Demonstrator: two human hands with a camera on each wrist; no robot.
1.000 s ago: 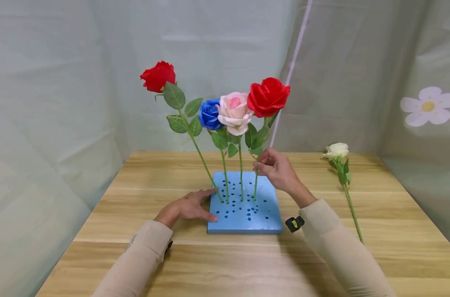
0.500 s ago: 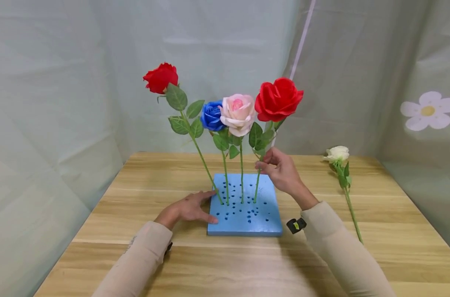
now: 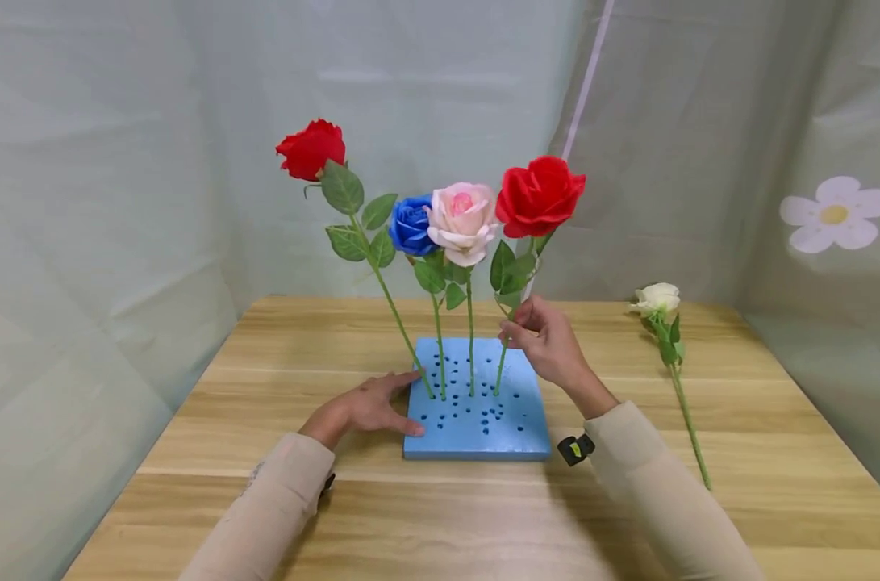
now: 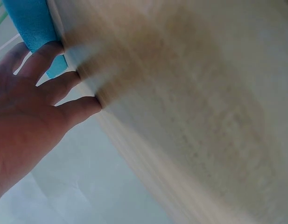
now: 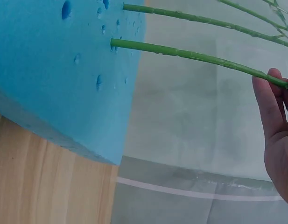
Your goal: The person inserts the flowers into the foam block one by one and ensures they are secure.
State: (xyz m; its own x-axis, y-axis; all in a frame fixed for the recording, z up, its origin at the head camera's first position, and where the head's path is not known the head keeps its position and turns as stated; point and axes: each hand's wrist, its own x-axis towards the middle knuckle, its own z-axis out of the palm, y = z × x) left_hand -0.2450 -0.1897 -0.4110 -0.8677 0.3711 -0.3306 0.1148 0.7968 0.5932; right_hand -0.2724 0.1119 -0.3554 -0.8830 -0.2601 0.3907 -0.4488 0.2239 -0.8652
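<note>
A light-blue foam board [image 3: 476,444] full of small holes lies on the wooden table. My left hand [image 3: 373,406] rests against its left edge, fingers spread, and in the left wrist view they touch the board's side [image 4: 34,23]. With thumb and fingertips my right hand [image 3: 550,343] pinches the stem of the right red rose [image 3: 541,198], whose lower end [image 5: 134,45] stands in a hole. Left of it, a pink rose [image 3: 461,224], a blue rose [image 3: 411,226] and another red rose [image 3: 312,151] stand in the board; that last one leans left.
A white rose [image 3: 657,298] lies on the table [image 3: 759,452] at the right, its stem toward the front. Grey-green cloth [image 3: 440,97] hangs behind and at both sides, with printed daisies [image 3: 837,214] on the right.
The right red rose has tilted to the right since a second ago, then slightly back, with my right hand on its stem. My left hand keeps its place on the board.
</note>
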